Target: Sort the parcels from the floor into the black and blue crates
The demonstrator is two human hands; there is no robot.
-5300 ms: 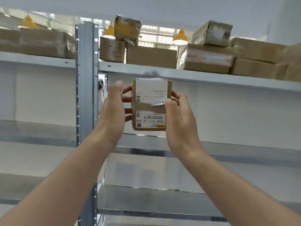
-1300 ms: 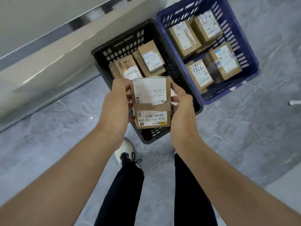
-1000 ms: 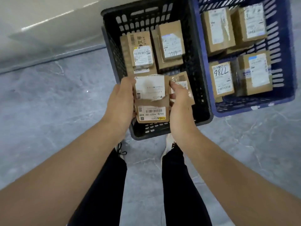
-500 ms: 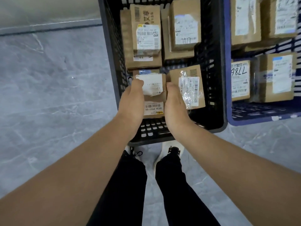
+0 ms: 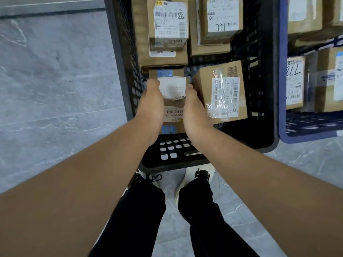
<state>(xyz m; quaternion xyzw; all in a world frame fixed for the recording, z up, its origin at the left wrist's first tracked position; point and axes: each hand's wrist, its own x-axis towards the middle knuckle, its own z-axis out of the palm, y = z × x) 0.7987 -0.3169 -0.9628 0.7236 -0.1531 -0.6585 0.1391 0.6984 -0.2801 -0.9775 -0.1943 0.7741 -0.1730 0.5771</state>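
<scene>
I hold a small cardboard parcel [image 5: 173, 93] with white labels between both hands, low inside the black crate [image 5: 267, 89] near its front left corner. My left hand [image 5: 151, 104] grips its left side and my right hand [image 5: 194, 108] grips its right side. Under the parcel lies a box with blue tape [image 5: 168, 129]. Beside it on the right sits a parcel with a plastic-covered label [image 5: 222, 93]. Two more parcels lie at the back of the black crate, one marked 69 [image 5: 168, 25]. The blue crate [image 5: 284, 89] stands to the right, holding several parcels.
Grey marbled floor [image 5: 55, 89] stretches left of the crates and in front of them. My legs and white shoes [image 5: 181, 180] stand right against the black crate's front wall. A pale ledge or shelf base [image 5: 46, 6] runs along the top left.
I turned from the shelves down to the crates, then bent closer and lowered the parcel from above the black crate's front into the crate. Both hands kept their grip.
</scene>
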